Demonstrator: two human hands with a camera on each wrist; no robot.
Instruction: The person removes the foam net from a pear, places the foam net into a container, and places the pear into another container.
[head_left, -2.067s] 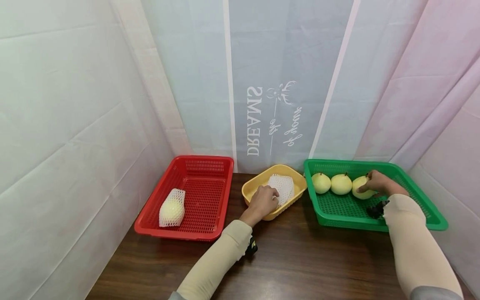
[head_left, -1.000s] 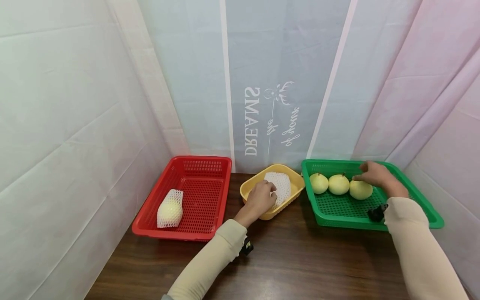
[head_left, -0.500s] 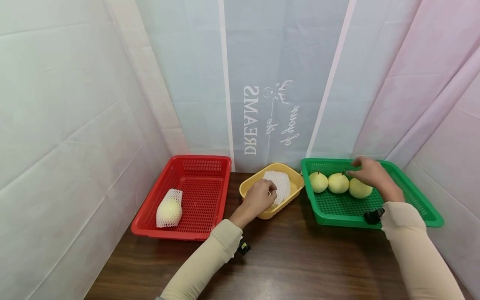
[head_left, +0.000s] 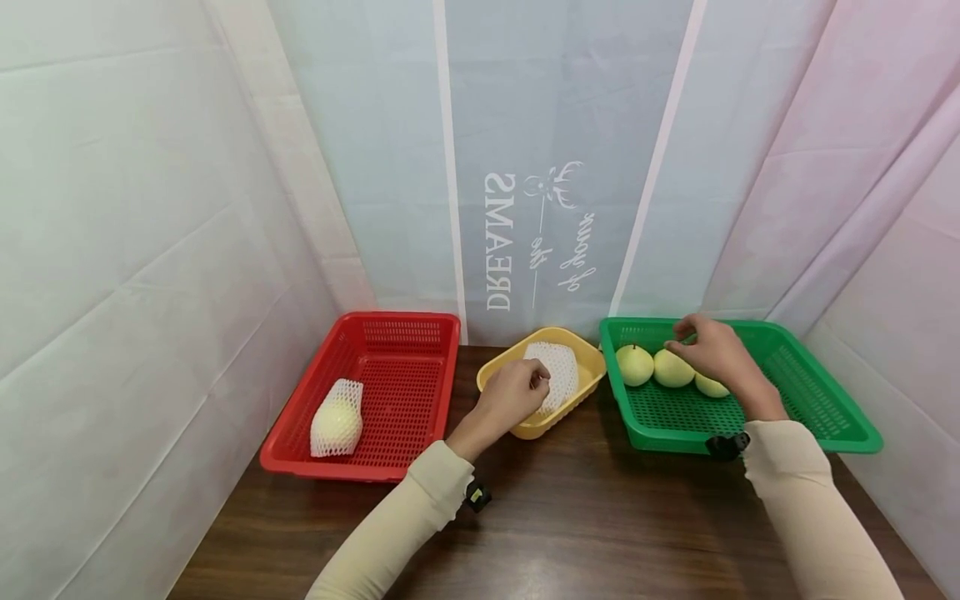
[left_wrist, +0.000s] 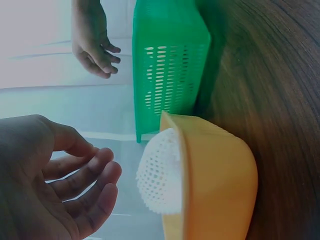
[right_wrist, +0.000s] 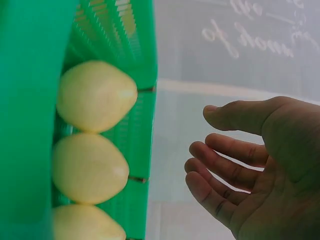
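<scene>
Loosely curled and holding nothing, my left hand point(head_left: 514, 393) hovers over the near left side of a yellow basket point(head_left: 491, 371). White foam net sleeves point(head_left: 559, 367) lie in that basket, partly behind the hand. In the left wrist view the thumb and index fingertips meet beside the foam net point(left_wrist: 161, 172), apart from it. My right hand point(head_left: 712, 354) is raised above the green basket point(head_left: 817, 392), fingers relaxed and bare. Below it three pears sit in a row: a left pear point(head_left: 635, 365), a middle pear point(head_left: 672, 368) and a right pear point(head_left: 709, 386) partly hidden by the hand.
A red basket point(head_left: 405, 400) stands on the left with one pear in a foam net point(head_left: 337, 427) inside. All three baskets rest on a dark wooden table point(head_left: 585, 517). A printed curtain point(head_left: 562, 100) hangs close behind them, with pale cloth walls at both sides.
My right hand has let go of the right pear, lifted and moved left over the row. The left hand stays over the yellow basket, shifting slightly off the foam nets.
</scene>
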